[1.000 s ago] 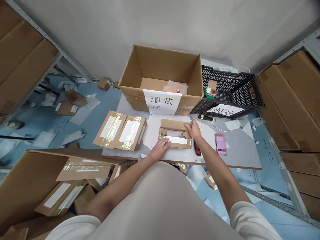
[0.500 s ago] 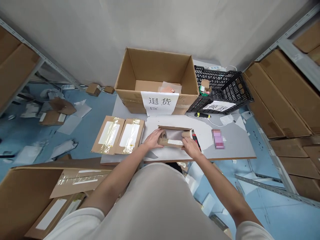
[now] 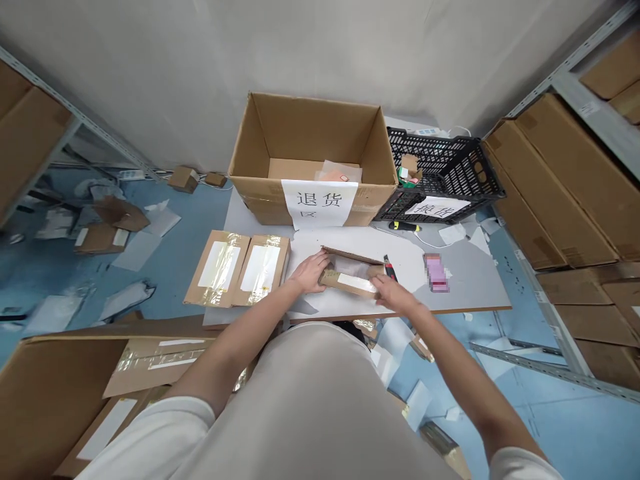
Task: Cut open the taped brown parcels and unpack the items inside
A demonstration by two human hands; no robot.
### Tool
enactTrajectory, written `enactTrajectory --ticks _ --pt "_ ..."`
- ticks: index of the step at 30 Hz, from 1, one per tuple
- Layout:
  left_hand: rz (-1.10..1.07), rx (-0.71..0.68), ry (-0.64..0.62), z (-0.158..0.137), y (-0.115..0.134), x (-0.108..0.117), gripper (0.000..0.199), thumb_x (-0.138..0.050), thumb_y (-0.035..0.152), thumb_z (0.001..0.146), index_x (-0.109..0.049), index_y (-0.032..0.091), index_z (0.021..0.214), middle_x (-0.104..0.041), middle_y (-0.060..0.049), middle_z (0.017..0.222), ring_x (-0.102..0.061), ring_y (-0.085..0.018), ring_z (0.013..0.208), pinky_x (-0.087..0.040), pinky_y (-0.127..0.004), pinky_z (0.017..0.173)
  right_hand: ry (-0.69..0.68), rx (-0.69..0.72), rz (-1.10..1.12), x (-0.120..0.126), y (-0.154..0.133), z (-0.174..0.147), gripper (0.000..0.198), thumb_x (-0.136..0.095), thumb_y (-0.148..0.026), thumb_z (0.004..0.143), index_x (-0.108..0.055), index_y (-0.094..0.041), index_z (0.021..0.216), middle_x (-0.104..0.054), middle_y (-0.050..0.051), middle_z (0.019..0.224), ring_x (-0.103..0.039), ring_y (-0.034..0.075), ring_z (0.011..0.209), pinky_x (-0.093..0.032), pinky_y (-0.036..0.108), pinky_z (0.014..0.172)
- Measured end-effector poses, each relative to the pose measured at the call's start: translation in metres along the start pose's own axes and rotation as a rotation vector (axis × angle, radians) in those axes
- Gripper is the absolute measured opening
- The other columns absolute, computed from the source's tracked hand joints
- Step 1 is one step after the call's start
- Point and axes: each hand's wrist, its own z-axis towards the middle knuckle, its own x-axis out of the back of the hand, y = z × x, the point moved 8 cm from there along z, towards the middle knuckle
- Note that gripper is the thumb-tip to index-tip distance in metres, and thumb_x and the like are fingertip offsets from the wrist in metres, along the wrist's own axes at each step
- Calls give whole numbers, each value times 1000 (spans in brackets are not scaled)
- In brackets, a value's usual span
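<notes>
A small open cardboard box (image 3: 345, 283) with a white label on its near side is tilted askew near the table's front edge. Pale wrapping shows inside it. My left hand (image 3: 309, 272) grips its left end, fingers over the wall. At the right end, my right hand (image 3: 393, 293) holds the near corner, its fingertips partly hidden by the box. Just behind that hand lies a red and black utility knife (image 3: 389, 268). Two taped boxes with white labels, a left box (image 3: 216, 270) and a right box (image 3: 260, 272), sit left of my left hand.
A large open carton (image 3: 265, 207) with a paper sign stands at the back of the table, beside a black plastic crate (image 3: 450, 170). A yellow-black tool (image 3: 404, 227) and a pink item (image 3: 437, 273) lie on the right. Another big carton (image 3: 60, 387) stands at lower left.
The small box has turned slightly clockwise, its right end coming nearer to me. My right hand has moved right and down with it; my left hand keeps its hold.
</notes>
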Motion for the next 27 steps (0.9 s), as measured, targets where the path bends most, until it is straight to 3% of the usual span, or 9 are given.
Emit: enactTrajectory --ticks 2,6,11,16,18,20,24,27 --pt "25 0 -15 3 1 -2 80 -71 43 60 -43 6 125 -46 -21 130 -32 -34 131 -30 -45 108 -94 -21 14 2 10 2 44 -67 -9 67 -50 -16 107 -59 9 104 -55 22 98 -42 30 79" --pt "49 32 -16 6 0 -6 75 -71 46 61 -46 7 121 -48 -20 126 -33 -34 130 -31 -43 107 -169 -80 -32 0 12 4 37 -62 0 66 -52 -16 98 -63 8 97 -59 21 91 -42 27 74" --pt "73 34 -25 5 0 -7 67 -68 47 63 -49 9 115 -47 -20 126 -31 -35 130 -33 -43 106 -139 -112 -170 4 1 3 32 -59 2 68 -53 -16 94 -63 11 97 -58 22 94 -42 28 75" --pt "92 78 -52 6 -2 -15 59 -68 39 62 -52 10 111 -53 -19 118 -39 -34 123 -37 -42 101 -25 -206 -291 27 16 -2 24 -40 -1 83 -56 -16 91 -62 15 93 -58 25 86 -41 30 64" --pt "82 58 -50 6 -1 -18 63 -68 38 61 -51 9 114 -52 -21 121 -39 -35 123 -34 -44 102 -14 -159 -310 26 14 -7 25 -37 -2 84 -57 -16 91 -62 16 91 -58 25 84 -41 32 64" --pt "69 35 -49 8 0 -17 70 -67 38 61 -47 7 120 -48 -23 127 -36 -36 126 -29 -47 105 -1 -26 -306 20 4 -14 22 -40 -7 85 -59 -16 93 -62 15 91 -56 26 88 -42 36 74" --pt "25 21 -168 17 1 -7 80 -65 32 59 -39 12 132 -42 -18 137 -36 -33 128 -28 -46 104 58 238 -164 20 -13 -25 19 -50 -23 83 -62 -14 95 -56 16 117 -48 28 109 -33 43 96" --pt "37 89 -201 31 8 7 56 -54 22 67 -50 20 123 -58 -11 123 -52 -27 112 -30 -46 99 3 237 -53 29 -5 -9 22 -44 -15 84 -64 -14 91 -62 12 109 -55 22 101 -38 37 91"
